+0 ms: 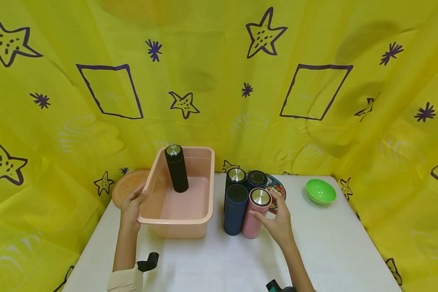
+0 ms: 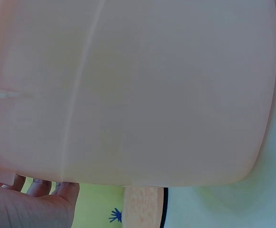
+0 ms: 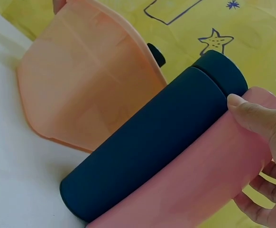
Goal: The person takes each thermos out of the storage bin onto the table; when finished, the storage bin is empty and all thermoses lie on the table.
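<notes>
My left hand (image 1: 130,207) grips the left rim of a peach plastic tub (image 1: 177,230). A black flask (image 1: 177,170) with a silver-topped lid stands inside the tub, near its left back side. With thumb and fingers, my right hand (image 1: 280,223) holds a pink flask (image 1: 252,225) near its silver-topped lid. The pink flask stands upright against a navy flask (image 1: 233,215). Behind these two are another silver-topped dark flask (image 1: 230,177) and a dark blue flask (image 1: 257,178), both partly hidden. In the right wrist view, the navy flask (image 3: 147,147) lies between the pink flask (image 3: 176,190) and the tub (image 3: 90,80).
A green bowl (image 1: 320,192) sits at the back right of the white table (image 1: 336,251). Behind the flasks is a patterned round plate (image 1: 277,187), partly covered. A tan round board (image 1: 125,186) is behind my left hand. A yellow curtain (image 1: 219,81) hangs along the back.
</notes>
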A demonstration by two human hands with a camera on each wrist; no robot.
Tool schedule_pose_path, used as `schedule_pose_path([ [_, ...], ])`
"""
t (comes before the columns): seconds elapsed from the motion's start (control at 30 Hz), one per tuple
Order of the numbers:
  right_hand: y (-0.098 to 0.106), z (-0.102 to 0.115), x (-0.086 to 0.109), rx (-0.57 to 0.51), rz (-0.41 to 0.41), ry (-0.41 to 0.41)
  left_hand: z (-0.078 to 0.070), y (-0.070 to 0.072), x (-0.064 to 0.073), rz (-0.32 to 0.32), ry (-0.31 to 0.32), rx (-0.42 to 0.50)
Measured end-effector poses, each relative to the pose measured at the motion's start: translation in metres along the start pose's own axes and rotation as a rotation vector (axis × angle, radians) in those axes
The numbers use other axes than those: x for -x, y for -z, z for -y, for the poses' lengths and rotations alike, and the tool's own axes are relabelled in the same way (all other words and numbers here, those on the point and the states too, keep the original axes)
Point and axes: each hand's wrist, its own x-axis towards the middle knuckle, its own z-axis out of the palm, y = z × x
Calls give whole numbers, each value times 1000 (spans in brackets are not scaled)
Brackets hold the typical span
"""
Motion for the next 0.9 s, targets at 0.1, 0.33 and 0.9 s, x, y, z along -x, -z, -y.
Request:
schedule_pose_path([
  [0.1, 1, 2, 0, 2, 12, -13, 0, 0, 0, 2, -3, 6],
  [0.33, 2, 3, 2, -5, 22, -34, 1, 0, 1, 1, -10, 21],
  [0.9, 7, 8, -1, -21, 15, -12, -1, -1, 1, -1, 1, -3],
])
